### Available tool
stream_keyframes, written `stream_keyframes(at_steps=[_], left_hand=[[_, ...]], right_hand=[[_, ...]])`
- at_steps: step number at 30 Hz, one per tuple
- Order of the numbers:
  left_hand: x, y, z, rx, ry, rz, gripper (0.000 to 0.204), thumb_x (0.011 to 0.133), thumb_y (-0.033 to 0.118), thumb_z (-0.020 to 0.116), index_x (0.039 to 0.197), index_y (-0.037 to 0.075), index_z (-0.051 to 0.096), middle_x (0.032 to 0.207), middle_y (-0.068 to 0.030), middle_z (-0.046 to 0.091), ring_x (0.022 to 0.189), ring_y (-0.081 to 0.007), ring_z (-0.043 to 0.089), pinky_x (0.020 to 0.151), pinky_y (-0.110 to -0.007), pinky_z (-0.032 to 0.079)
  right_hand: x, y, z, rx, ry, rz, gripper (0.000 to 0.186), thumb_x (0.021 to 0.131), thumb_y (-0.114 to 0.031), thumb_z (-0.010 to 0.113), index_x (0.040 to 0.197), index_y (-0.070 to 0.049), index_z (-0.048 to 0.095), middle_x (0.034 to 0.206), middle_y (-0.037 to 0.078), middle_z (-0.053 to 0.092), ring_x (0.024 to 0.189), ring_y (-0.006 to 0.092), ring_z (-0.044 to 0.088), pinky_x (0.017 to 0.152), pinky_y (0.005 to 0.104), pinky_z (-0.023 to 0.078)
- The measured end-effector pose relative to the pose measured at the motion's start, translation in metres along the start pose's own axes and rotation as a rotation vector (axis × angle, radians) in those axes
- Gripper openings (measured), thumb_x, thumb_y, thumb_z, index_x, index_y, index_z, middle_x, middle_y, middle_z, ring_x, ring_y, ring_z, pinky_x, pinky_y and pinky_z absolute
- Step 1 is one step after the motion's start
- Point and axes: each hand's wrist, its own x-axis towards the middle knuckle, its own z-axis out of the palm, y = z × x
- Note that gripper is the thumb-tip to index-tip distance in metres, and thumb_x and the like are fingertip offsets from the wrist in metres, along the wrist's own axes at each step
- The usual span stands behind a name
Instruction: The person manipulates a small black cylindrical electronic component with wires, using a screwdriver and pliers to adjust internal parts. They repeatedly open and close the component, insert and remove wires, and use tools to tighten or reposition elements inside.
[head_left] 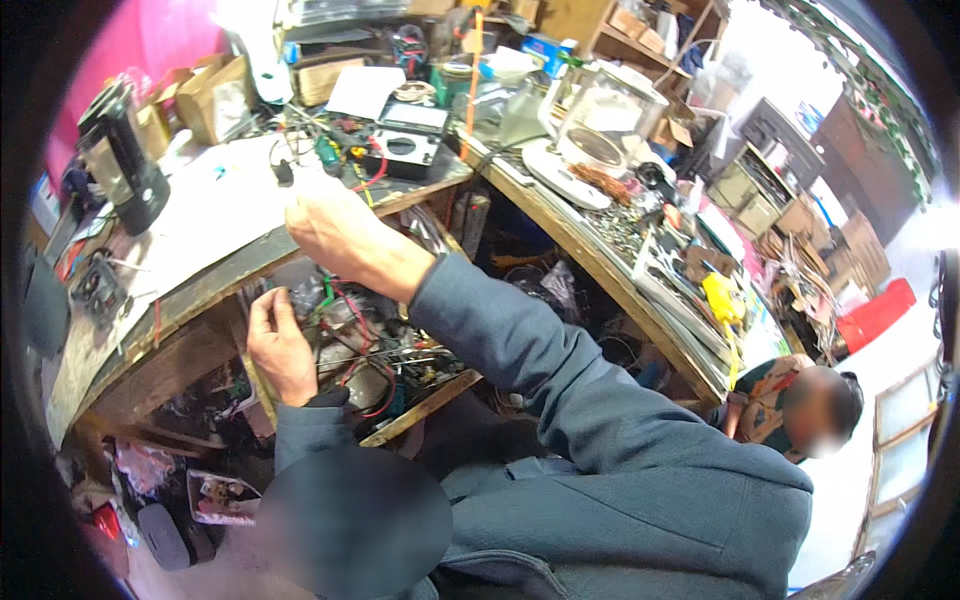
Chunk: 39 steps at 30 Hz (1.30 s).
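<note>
My right hand [325, 222] reaches across to the front of the workbench [215, 190], its fingers curled closed. Glare washes out the fingertips, so anything in them is hidden. A small dark plug-like piece [284, 174] lies on the bright bench top just beyond it. Lower and nearer to me, my left hand [283, 345] hovers at the left side of an open drawer [425, 408]. Its fingers are bent and pressed together, and I cannot make out whether they hold anything. Red and green wires [350, 330] lie tangled with metal parts in the drawer beside it.
An analog meter [405, 150] and a black cylindrical appliance [122, 165] stand on the bench. A kitchen scale [565, 175] and a clear container [610, 115] sit on the cluttered right-hand bench. Another person [775, 405] is at the right. A box [222, 497] stands at lower left.
</note>
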Motion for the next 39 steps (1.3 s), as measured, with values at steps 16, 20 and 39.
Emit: stream_keyframes(at_steps=[16,20,39], left_hand=[[-0.013,0.020,0.002,-0.195,-0.127,-0.113,0.019,0.103,0.022,0.063,0.106,0.004,0.070,0.079,0.0023,0.061,0.067,-0.0057,0.054,0.060,-0.023,0.044],[-0.017,0.019,0.006,-0.198,-0.144,-0.078,0.018,0.103,0.021,0.064,0.105,0.004,0.070,0.079,0.0029,0.061,0.066,-0.0052,0.053,0.060,-0.023,0.044],[-0.020,0.021,0.002,-0.310,-0.294,-0.207,0.013,0.096,0.011,0.071,0.101,0.000,0.075,0.081,0.0005,0.071,0.069,-0.0034,0.059,0.061,-0.021,0.047]], right_hand=[[-0.282,0.128,-0.178,-0.357,-0.311,0.710,0.009,0.087,-0.007,0.057,0.088,-0.002,0.065,0.084,0.020,0.069,0.079,0.0395,0.070,0.071,0.0485,0.058],[-0.289,0.141,-0.181,-0.373,-0.401,0.826,0.013,0.085,-0.006,0.055,0.084,-0.003,0.068,0.087,0.022,0.070,0.082,0.0410,0.071,0.073,0.0508,0.056],[-0.260,0.126,-0.190,-0.537,-0.385,0.848,0.018,0.089,-0.007,0.051,0.097,-0.006,0.068,0.093,0.022,0.070,0.090,0.0423,0.069,0.074,0.0533,0.054]])
